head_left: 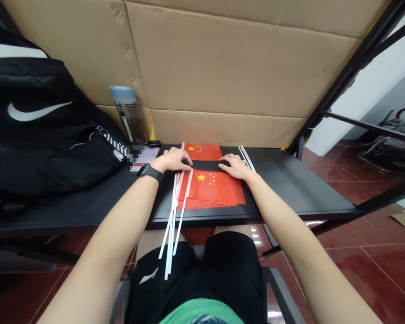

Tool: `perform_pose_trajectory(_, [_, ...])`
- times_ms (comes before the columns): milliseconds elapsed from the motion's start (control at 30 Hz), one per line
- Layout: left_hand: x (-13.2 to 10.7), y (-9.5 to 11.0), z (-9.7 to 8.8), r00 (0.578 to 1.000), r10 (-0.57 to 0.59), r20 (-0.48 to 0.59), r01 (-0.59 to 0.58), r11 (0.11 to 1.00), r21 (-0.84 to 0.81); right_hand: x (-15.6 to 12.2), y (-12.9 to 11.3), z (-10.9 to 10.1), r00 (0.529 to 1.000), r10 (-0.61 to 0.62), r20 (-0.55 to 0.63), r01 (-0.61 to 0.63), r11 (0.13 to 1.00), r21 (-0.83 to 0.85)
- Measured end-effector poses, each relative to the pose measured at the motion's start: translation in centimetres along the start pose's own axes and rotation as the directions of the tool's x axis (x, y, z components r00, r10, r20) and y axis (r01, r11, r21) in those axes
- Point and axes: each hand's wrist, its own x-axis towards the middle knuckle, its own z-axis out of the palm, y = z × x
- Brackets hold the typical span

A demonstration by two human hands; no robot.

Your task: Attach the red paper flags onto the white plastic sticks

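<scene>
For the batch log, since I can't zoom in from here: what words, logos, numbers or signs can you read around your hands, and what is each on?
No full word is legible.
Swoosh logo, white, no text: on the black bag.
Five yellow stars, no text: on the red flag.
White wing-shaped logo, no text: on the black shorts.
Lettering too small to read: on the bag strap.
Phone screen: too blurred to read.

Red Chinese flags (207,190) with yellow stars (201,177)
</scene>
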Motion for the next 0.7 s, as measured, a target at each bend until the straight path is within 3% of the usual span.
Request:
perform_pose_trajectory(100, [0.0,0.2,0.1,0.992,0.098,0.084,-0.099,0.995,0.005,-0.1,0.1,-0.1,1.000,0.004,-0.010,-0.004,1.000,-0.003])
perform_pose_trajectory(200, [0.1,0.5,0.5,0.981,0.180,0.067,-0.178,0.983,-0.035,-0.1,0.2,-0.1,1.000,0.005,-0.005,-0.005,1.000,-0.005])
perform_pose_trajectory(500, [0.1,0.6,0.5,0.984,0.180,0.011,-0.180,0.983,-0.028,-0.1,0.4,-0.1,0.999,0.047,0.014,-0.048,0.999,0.023])
perform_pose_trajectory(700, [0.6,-0.5,0.9,0.952,0.304,0.034,-0.290,0.933,-0.212,0.0,0.7,-0.1,0.999,0.044,0.011,-0.045,0.999,0.015])
